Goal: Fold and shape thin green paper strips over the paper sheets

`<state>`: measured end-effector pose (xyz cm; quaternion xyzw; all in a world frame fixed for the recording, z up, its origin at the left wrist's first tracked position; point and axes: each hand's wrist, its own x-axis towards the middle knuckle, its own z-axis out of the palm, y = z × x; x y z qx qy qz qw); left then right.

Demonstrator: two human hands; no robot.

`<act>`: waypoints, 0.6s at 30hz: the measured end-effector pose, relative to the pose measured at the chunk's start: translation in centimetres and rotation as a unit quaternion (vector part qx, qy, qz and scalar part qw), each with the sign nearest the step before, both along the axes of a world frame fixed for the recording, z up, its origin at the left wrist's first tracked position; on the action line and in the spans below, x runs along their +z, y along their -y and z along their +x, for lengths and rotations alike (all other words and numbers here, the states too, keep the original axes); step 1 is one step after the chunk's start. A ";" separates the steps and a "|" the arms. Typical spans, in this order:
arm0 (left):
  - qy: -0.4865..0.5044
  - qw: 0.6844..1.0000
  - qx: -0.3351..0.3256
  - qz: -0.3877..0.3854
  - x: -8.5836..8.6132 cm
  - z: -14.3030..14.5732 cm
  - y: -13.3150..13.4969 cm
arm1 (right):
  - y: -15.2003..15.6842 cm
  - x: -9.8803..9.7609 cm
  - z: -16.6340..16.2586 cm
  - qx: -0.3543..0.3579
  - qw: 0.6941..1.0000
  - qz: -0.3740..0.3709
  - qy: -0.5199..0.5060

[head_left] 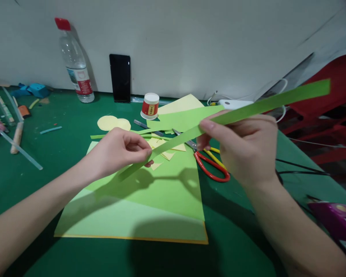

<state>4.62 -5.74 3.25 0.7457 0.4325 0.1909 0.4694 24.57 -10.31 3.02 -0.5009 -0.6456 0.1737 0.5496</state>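
A long green paper strip [273, 100] runs from lower left to upper right above the table. My left hand [118, 151] pinches its lower end. My right hand [245, 144] pinches it further up, between thumb and fingers. Beneath both hands lies a stack of light green paper sheets [150, 204] on the green table [31, 200]. Yellow paper offcuts [163, 148] and thin green strips lie just beyond my left hand. Red-handled scissors [210, 165] rest on the table under my right hand.
A clear water bottle [75, 65], a black phone [120, 77] and a small red-and-white jar [150, 105] stand by the wall. Yellow paper circles [113, 123], glue sticks and tools [15, 130] lie left. A purple tool [333, 219] and cables sit right.
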 end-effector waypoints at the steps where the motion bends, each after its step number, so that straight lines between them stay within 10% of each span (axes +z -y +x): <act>1: 0.003 1.000 0.002 0.001 0.0 0.0 -0.1 | -0.3 -0.1 0.3 0.003 0.999 0.005 -0.039; 9: 0.021 1.000 -0.004 -0.003 0.0 0.0 0.3 | -1.2 -0.9 -0.8 0.206 0.947 -0.245 0.035; 18: -0.022 0.999 -0.015 -0.018 -0.2 0.2 0.2 | 0.0 -0.5 -1.1 0.106 0.981 -0.161 0.023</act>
